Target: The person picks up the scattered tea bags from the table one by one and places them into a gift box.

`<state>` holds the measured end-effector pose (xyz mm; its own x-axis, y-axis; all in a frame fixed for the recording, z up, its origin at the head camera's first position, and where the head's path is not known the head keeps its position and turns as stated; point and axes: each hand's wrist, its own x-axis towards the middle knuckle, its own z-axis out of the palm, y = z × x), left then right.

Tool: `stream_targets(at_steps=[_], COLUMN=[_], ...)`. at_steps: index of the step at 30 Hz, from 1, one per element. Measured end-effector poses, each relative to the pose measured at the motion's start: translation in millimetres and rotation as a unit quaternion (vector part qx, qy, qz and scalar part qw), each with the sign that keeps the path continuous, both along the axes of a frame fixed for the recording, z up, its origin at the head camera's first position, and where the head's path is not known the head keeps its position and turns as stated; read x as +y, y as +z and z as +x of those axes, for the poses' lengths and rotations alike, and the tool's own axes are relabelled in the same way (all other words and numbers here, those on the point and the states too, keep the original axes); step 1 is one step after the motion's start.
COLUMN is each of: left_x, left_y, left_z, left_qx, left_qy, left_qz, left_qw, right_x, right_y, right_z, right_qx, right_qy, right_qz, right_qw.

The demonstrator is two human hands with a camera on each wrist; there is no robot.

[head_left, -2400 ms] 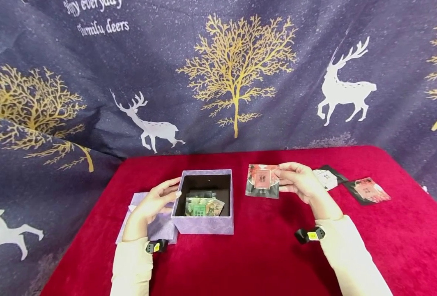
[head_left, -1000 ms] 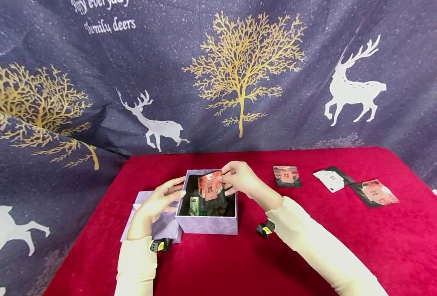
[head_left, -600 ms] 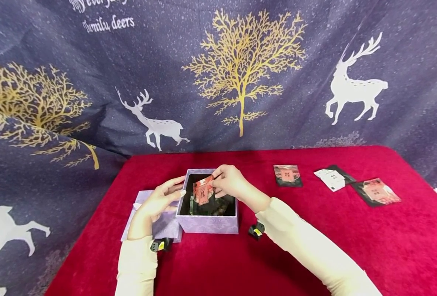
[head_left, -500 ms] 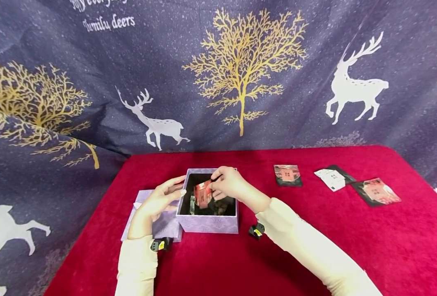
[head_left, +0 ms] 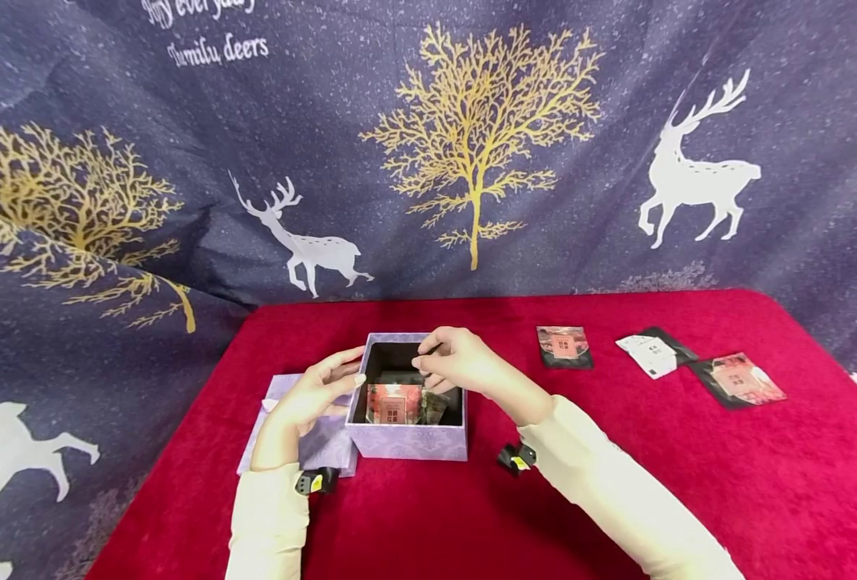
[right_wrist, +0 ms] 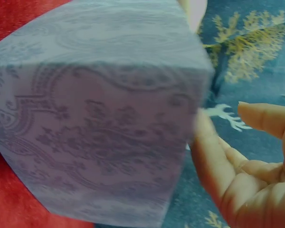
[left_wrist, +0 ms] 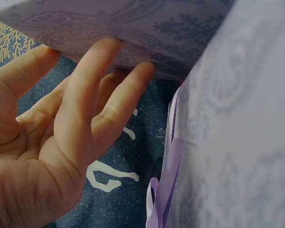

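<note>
Box and red-labelled sachet occupy the centre of the head view, the sachet lying inside, toward the front wall. The left hand touches the box's left side, fingers spread; beneath it, lower left of centre, lies the lavender lid. The right hand reaches over the right rim, thumb and fingers apart above the contents. On the red surface, right of centre, lie 3 more sachets, the 2 farther right touching.
</note>
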<state>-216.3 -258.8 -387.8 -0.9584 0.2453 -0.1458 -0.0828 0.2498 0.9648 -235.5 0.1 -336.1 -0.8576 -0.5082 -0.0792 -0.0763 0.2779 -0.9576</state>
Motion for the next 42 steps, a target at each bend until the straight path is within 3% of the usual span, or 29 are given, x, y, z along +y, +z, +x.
stream_targets(at_steps=[6,12,19,25,33,35,42], left_x=[1.0,0.9,0.4,3.8,5.2,4.2,1.4], left_y=[0.2,-1.3,-4.5,-3.7,-1.5,-1.4,-2.2], left_z=[0.9,2.7,3.5,3.5,2.7,2.1,-0.3], left_qx=[-0.002,-0.006,-0.010,-0.006,-0.008,-0.006,-0.009], left_qy=[0.000,0.004,0.008,0.000,0.005,0.006,0.009], left_qz=[0.000,-0.005,-0.008,-0.004,-0.005,-0.007,-0.001], left_qw=[1.0000,1.0000,0.9999,1.0000,0.9999,0.9999,0.9999], right_x=[20,38,58,77,95,98,113], right_y=[3.9,6.1,2.7,-1.0,-8.4,-9.1,-15.7], right_z=[6.4,9.6,1.0,-5.4,-20.1,-25.2,-41.2], right_qx=[0.065,0.114,0.128,0.158,0.158,0.168,0.217], right_qy=[-0.005,-0.056,-0.128,-0.176,-0.224,-0.234,-0.298], right_qz=[0.000,-0.006,-0.018,0.010,0.042,0.051,0.144], right_qw=[0.9979,0.9920,0.9834,0.9715,0.9610,0.9562,0.9184])
